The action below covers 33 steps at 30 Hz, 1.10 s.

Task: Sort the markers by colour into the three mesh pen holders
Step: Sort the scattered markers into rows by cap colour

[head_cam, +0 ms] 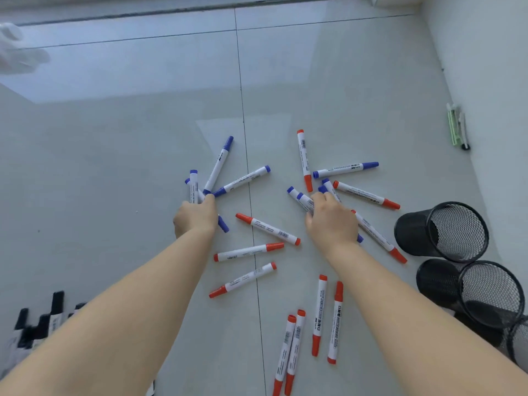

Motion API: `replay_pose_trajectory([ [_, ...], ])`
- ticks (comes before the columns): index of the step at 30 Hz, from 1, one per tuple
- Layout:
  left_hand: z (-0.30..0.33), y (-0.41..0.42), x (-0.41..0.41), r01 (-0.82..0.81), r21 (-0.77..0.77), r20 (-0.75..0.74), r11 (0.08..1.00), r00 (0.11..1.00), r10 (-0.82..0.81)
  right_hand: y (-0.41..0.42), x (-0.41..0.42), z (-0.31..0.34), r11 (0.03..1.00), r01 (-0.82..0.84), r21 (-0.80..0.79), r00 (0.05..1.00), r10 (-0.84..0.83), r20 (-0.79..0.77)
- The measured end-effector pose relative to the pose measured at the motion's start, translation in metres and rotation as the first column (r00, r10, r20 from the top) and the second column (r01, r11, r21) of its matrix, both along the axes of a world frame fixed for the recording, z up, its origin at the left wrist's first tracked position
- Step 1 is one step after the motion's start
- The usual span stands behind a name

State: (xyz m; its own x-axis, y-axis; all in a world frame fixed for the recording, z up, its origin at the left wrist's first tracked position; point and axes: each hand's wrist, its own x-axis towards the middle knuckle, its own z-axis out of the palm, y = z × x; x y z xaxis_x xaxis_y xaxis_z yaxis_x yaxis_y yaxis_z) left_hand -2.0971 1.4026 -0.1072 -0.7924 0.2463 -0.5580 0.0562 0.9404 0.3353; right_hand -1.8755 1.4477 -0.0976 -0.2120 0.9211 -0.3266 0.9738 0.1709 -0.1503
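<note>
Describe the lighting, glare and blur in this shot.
Head view: soft daylight with a bright glare band on the floor tiles at upper left; a blurred pale object at the left edge; wide-angle bending makes the mesh pen holders lean; the black markers are soft.

Both hands grip blue markers on the tiled floor (pixel 114 167): left hand (pixel 195 217), right hand (pixel 330 218). Red markers (pixel 268 228) lie scattered between them; mesh pen holders (pixel 443 231) lie tipped at right.

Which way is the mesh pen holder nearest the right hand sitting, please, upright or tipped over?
Tipped over. The mesh pen holder lies on its side on the floor, its open mouth facing the camera, with no markers visible inside.
</note>
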Motion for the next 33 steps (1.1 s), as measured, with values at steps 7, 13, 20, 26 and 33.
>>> replay_pose_trajectory([
  [7, 0.011, 0.009, -0.007, 0.169, 0.177, -0.180, 0.969, 0.974, -0.137, -0.002, 0.000, 0.005, 0.992, 0.101, -0.076, 0.991, -0.107, -0.080],
  [13, 0.013, 0.039, -0.008, 0.617, 0.033, -0.274, 0.786, 0.762, -0.586, 0.004, 0.029, 0.012, 0.879, 0.460, -0.127, 0.829, -0.477, -0.293],
  [20, 0.008, 0.063, -0.004, 0.719, -0.227, -0.227, 0.657, 0.616, -0.754, 0.008, 0.065, 0.008, 0.903, 0.410, -0.130, 0.886, -0.428, -0.178],
  [26, 0.003, 0.064, 0.001, 0.765, -0.263, -0.235, 0.588, 0.541, -0.808, 0.005, 0.055, 0.002, 0.925, 0.372, -0.077, 0.913, -0.379, -0.147],
  [33, 0.001, 0.053, 0.004, 0.687, -0.219, -0.187, 0.693, 0.667, -0.721, 0.002, 0.044, 0.001, 0.967, 0.253, -0.030, 0.966, -0.255, -0.052],
])
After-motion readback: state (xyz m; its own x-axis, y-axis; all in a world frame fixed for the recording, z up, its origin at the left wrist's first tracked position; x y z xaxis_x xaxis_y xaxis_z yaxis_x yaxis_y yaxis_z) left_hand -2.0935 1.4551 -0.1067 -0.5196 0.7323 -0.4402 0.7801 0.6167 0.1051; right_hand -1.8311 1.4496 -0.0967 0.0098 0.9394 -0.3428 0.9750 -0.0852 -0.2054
